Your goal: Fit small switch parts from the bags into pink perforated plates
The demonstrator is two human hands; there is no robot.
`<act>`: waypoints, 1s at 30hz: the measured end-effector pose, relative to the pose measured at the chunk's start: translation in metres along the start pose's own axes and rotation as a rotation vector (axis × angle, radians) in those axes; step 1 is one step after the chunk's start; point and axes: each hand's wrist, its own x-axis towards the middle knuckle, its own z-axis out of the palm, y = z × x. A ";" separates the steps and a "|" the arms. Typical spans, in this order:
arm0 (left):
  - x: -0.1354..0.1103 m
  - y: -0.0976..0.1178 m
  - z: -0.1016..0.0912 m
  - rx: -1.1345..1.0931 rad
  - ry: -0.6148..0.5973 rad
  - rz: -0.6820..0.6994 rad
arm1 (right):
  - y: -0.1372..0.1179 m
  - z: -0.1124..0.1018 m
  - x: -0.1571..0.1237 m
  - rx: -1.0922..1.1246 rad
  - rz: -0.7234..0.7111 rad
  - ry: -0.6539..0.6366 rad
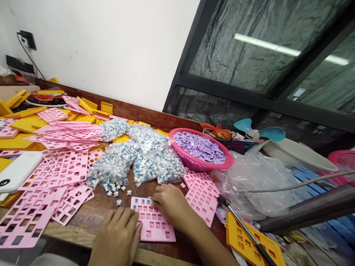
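Seating switches, the right hand pinches one into the pink plate, left hand flat, steadying; next, I judge, press squarely.

Your wooden bench carries a pink keypad plate at the near edge, with loose blue-topped switches just beyond it. To your left lie heaps of pink frames and yellow plates; clear bags of switches sit mid-bench. Far right you have a pink basket and crumpled plastic.
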 end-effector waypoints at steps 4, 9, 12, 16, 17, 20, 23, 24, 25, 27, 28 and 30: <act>0.000 -0.025 -0.010 -0.126 0.040 -0.127 | -0.002 0.000 -0.003 -0.069 -0.017 -0.040; -0.002 -0.059 -0.009 -0.147 -0.023 -0.359 | -0.004 -0.002 -0.004 -0.061 0.027 -0.096; 0.003 -0.061 -0.009 -0.164 -0.138 -0.395 | -0.002 0.002 -0.001 0.094 0.005 -0.070; 0.009 -0.057 -0.017 -0.230 -0.218 -0.430 | -0.001 0.013 0.006 0.472 -0.018 -0.003; 0.008 -0.058 -0.019 -0.265 -0.209 -0.446 | -0.001 0.016 0.007 0.535 0.002 0.017; 0.002 -0.067 -0.025 -0.364 -0.166 -0.509 | -0.006 0.025 0.008 0.593 0.059 0.095; -0.004 -0.073 -0.029 -0.445 -0.089 -0.533 | -0.009 0.031 0.010 0.530 -0.005 0.145; -0.004 -0.072 -0.030 -0.486 -0.067 -0.515 | -0.009 0.031 0.010 0.499 -0.036 0.153; -0.004 -0.070 -0.031 -0.535 -0.050 -0.489 | -0.010 0.032 0.011 0.473 -0.059 0.154; -0.001 -0.063 -0.032 -0.631 -0.032 -0.430 | -0.011 0.031 0.014 0.446 -0.071 0.145; 0.002 -0.059 -0.031 -0.666 -0.021 -0.409 | -0.011 0.030 0.015 0.441 -0.067 0.135; 0.006 -0.052 -0.027 -0.709 -0.006 -0.380 | -0.013 0.028 0.016 0.451 -0.046 0.115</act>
